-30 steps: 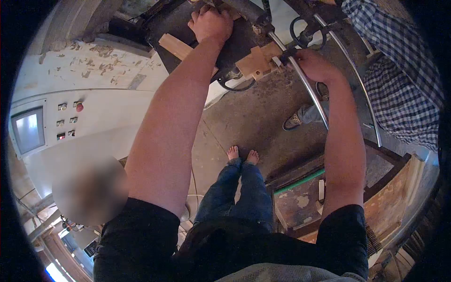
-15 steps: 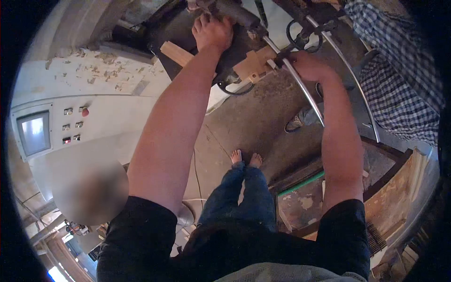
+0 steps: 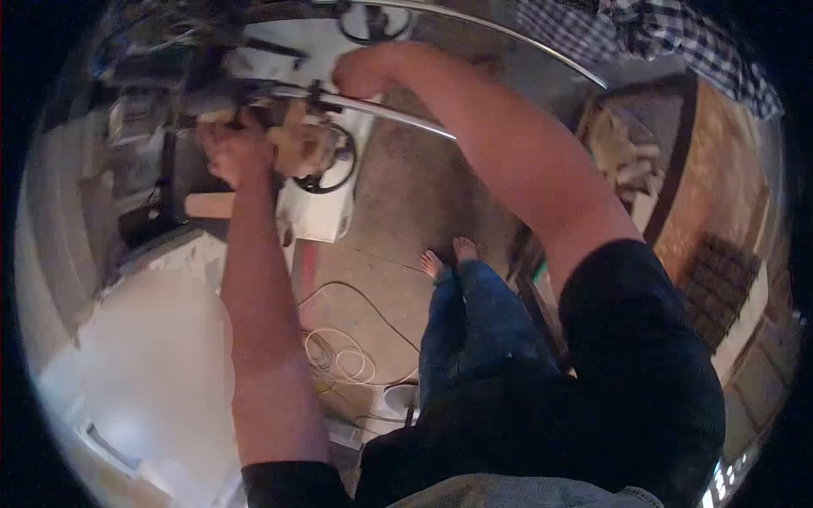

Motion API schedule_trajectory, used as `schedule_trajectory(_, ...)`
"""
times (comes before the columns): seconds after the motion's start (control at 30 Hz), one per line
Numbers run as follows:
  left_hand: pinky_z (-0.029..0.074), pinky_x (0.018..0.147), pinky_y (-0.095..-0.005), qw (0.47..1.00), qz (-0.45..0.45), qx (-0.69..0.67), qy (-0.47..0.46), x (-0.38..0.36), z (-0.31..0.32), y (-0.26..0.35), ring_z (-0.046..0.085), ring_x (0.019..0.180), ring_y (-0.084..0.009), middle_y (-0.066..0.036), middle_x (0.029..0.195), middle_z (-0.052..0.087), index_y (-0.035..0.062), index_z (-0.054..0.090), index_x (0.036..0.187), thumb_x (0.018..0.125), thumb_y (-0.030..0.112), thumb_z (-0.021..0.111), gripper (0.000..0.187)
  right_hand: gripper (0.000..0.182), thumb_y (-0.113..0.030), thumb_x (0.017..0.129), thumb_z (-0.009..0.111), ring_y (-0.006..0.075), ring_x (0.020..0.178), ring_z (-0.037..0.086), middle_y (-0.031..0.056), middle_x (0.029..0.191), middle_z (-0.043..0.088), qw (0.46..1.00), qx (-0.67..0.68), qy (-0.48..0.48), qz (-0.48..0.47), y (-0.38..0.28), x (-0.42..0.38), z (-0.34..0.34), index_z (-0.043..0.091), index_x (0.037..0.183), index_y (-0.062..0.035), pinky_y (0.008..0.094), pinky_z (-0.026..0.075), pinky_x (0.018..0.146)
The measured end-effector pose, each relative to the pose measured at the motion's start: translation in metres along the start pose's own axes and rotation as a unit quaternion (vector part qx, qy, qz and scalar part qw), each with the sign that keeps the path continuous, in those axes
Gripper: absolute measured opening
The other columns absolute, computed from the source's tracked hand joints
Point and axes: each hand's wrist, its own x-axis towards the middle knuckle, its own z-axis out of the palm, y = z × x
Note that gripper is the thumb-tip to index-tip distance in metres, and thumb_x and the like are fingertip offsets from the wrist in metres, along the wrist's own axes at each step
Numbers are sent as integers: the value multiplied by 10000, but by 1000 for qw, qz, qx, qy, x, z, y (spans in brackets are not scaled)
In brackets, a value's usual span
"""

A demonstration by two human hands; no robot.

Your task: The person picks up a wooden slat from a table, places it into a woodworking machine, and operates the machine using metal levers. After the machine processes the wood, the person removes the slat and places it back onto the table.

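Note:
My left hand, smeared by motion, is at the machine beside a light wooden block; its finger positions are unclear. A pale wooden strip lies just below that hand's wrist. My right hand is curled above a shiny metal rod, close to the dark fitting at the rod's left end. The fingers of this hand are mostly hidden. Below the block sits a black handwheel on the white machine base.
Another handwheel and a long curved rod are at the top. A person in a checkered garment stands at upper right. Coiled cable lies on the floor near my feet. Wood pieces fill a bin at right.
The view has swung, so the machine and both hands now appear farther left. The control panel has left clear view, and the floor cable has come into view.

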Motion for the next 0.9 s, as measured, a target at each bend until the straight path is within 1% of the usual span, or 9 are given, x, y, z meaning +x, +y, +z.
schedule_trajectory(0.13,223,1163,-541,995,-70,-2,-68,0,-17,19,244,1474,-283,-137,1569,316,41,419,1453,936,614,424,772,307,-171,854,512,324,715,657,216,836,697,1000,19,15,-2,8,18,10,675,966,64,479,509,661)
schedule_trajectory(0.23,203,1178,-523,998,-60,-15,-24,0,-10,12,237,1479,-278,-133,1575,306,43,423,1452,928,626,427,784,280,-164,832,520,298,623,625,188,772,677,993,84,-28,75,-12,4,-3,683,920,46,465,490,565)
schedule_trajectory(0.33,290,1146,-489,996,-78,23,-33,5,-4,9,311,1445,-274,-94,1552,366,97,470,1438,910,654,469,768,254,-149,808,520,277,562,599,169,718,655,994,70,-45,69,-6,13,-2,692,887,22,443,464,495)
schedule_trajectory(0.4,261,1167,-457,999,-18,-1,28,2,-6,10,293,1455,-249,-79,1569,340,77,463,1441,910,673,454,799,245,-146,802,524,275,576,592,160,702,651,999,28,-20,23,1,19,4,697,873,12,441,457,508)
schedule_trajectory(0.63,235,1186,-418,999,-37,-6,-6,-2,-11,12,283,1460,-250,-127,1552,357,34,456,1438,924,669,431,817,247,-152,813,545,280,646,623,175,760,671,997,53,33,55,-5,11,4,697,903,20,453,476,578)
schedule_trajectory(0.7,223,1161,-539,999,-25,-21,20,3,4,1,281,1454,-305,-142,1564,327,41,445,1436,928,619,445,769,251,-151,836,540,280,711,647,178,798,684,993,93,16,72,-7,12,4,697,928,22,444,493,608)
schedule_trajectory(0.73,223,1161,-539,999,-24,-21,20,2,1,4,281,1454,-305,-142,1564,327,41,445,1436,928,619,445,769,251,-151,836,540,280,711,647,178,798,684,993,93,16,73,-2,18,8,697,928,22,444,493,608)
schedule_trajectory(0.8,242,1185,-413,1000,-25,-18,-2,1,-9,10,294,1454,-276,-158,1541,368,-7,426,1445,925,670,425,853,258,-136,860,520,292,763,655,180,839,693,996,63,44,38,8,30,18,688,976,22,448,503,650)
schedule_trajectory(0.9,279,1167,-419,1000,-22,-4,12,2,-7,8,326,1437,-294,-166,1537,372,3,473,1414,918,663,441,826,318,-119,905,474,314,882,660,190,983,701,996,76,43,36,7,27,15,649,1135,13,451,522,745)
